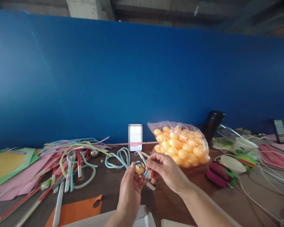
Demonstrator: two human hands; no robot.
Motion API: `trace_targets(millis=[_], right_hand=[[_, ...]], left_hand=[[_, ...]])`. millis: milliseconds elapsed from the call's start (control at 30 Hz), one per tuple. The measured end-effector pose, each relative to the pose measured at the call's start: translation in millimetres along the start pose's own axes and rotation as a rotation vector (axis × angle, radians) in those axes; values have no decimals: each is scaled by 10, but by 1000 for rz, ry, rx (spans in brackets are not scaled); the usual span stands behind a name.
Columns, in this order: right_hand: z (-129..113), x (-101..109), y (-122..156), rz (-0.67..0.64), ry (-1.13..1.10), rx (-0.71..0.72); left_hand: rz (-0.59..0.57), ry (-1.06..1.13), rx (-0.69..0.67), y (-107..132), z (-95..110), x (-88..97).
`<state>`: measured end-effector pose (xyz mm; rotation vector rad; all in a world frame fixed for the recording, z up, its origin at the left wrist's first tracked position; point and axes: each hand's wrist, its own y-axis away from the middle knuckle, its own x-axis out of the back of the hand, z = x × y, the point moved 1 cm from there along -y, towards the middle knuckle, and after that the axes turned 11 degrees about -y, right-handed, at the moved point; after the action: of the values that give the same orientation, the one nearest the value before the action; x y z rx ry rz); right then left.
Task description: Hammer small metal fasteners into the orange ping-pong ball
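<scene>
My left hand is raised over the brown table and pinches a small orange ball with a shiny patch on it between thumb and fingertips. Close beside it, my right hand has its fingers curled at the ball's right side, touching it or something small on it; what they grip is hidden. A light blue cord lies looped on the table just behind both hands. A clear plastic bag full of orange balls rests to the right of the hands.
Coloured straws, tubes and sticks lie piled at left on pink, green and yellow paper sheets. An orange sheet lies near front. A pink pouch, paper cups, a black cylinder, cables and a phone sit right. A blue wall stands behind.
</scene>
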<state>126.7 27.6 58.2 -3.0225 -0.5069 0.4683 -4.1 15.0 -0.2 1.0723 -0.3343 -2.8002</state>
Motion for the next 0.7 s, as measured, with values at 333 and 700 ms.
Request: trace_targets(millis=[333,700], right_hand=[[68,33,-6,21,-39,-103],[117,-8,-7,-24,-137,-177]], left_hand=[[-13,-22,-31,-22,-18,3],[-109,-126,-93,46,-11,-24]])
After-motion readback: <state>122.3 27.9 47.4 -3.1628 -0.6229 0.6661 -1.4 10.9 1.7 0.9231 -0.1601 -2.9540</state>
